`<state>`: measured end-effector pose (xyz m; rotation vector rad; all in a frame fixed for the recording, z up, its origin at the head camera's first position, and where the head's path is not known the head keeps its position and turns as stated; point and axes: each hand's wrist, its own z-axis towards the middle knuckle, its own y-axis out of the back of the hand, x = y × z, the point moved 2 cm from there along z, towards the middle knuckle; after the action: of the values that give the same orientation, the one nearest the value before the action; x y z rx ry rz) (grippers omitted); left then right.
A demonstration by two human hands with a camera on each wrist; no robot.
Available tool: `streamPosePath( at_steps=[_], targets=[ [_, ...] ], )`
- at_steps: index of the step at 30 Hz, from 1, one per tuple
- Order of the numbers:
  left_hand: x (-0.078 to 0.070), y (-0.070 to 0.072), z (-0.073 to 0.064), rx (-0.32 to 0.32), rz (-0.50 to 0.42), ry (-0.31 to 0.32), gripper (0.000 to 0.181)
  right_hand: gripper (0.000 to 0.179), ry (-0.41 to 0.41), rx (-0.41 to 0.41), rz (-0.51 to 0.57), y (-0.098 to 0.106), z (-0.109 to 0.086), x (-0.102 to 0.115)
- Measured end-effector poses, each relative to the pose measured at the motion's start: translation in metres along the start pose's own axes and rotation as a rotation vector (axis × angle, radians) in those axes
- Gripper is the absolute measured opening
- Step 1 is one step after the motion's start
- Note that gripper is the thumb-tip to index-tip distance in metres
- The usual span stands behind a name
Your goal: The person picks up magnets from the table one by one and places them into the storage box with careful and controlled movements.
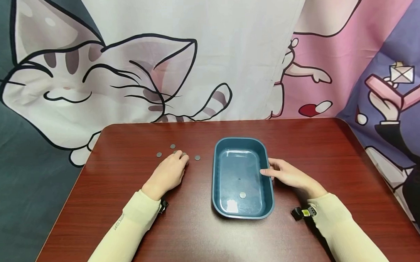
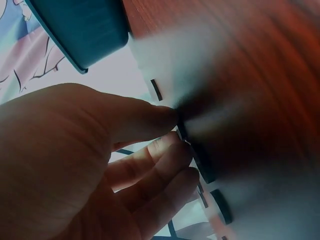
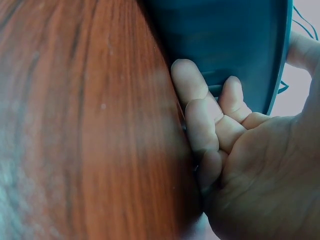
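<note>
The right hand (image 1: 290,175) grips the blue tray (image 1: 230,172) by its side, probably to steady it, while the left hand (image 1: 166,175) hangs over silvery coins (image 1: 198,157) beneath and beside it (whether pinching one, I cannot tell).

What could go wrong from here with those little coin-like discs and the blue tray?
The flat discs on the table look awkward to lift, so the left hand might push one away or drop it.

The right hand grips one side of the blue tray, so a tug could shift or tip it, perhaps sliding the disc inside.
</note>
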<state>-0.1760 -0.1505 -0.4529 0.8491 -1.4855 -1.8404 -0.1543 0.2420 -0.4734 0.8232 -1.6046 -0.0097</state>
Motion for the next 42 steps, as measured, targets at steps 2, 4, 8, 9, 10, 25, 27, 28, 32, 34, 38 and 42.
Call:
streamPosePath(
  at_steps=[2,4,8,9,10,25,27,28,32,34,38,42],
  targets=[
    [0.0,0.0,0.0,0.007,-0.001,-0.002,0.004,0.027,0.0,-0.002,-0.001,0.0,0.0,0.0],
    [-0.001,0.0,0.0,0.019,-0.001,0.004,0.005,0.028,-0.001,-0.002,-0.002,0.0,0.0,0.0],
    [-0.004,0.001,-0.001,0.079,-0.007,0.032,0.005,0.027,-0.001,-0.003,-0.002,0.0,0.001,0.0],
    [-0.005,0.002,-0.001,0.097,-0.004,0.039,0.005,0.026,-0.001,-0.004,-0.002,0.0,0.001,0.0],
    [-0.005,0.002,-0.001,0.114,-0.001,0.042,0.005,0.026,-0.002,-0.006,-0.001,0.0,0.001,0.0],
    [-0.021,0.005,-0.004,0.121,-0.003,-0.078,0.007,0.028,0.01,-0.001,0.009,0.0,0.001,-0.001],
    [-0.024,0.007,-0.003,0.109,-0.005,-0.089,0.008,0.027,0.009,0.0,0.007,-0.001,0.001,-0.001],
    [-0.025,0.008,-0.003,0.102,-0.006,-0.095,0.008,0.027,0.009,-0.001,0.005,-0.001,0.001,-0.001],
    [-0.032,0.012,0.0,0.091,-0.015,-0.11,0.008,0.025,0.011,-0.004,0.001,0.0,0.001,0.0],
    [-0.036,0.015,0.001,0.086,-0.025,-0.118,0.008,0.025,0.01,-0.007,-0.001,0.0,0.001,0.0],
    [-0.046,0.021,0.006,0.046,-0.04,-0.155,0.009,0.026,0.003,-0.004,0.0,0.001,0.0,-0.002],
    [-0.056,0.031,0.01,-0.01,-0.042,-0.203,0.007,0.027,0.003,-0.004,-0.005,0.001,0.001,-0.002]
  ],
)
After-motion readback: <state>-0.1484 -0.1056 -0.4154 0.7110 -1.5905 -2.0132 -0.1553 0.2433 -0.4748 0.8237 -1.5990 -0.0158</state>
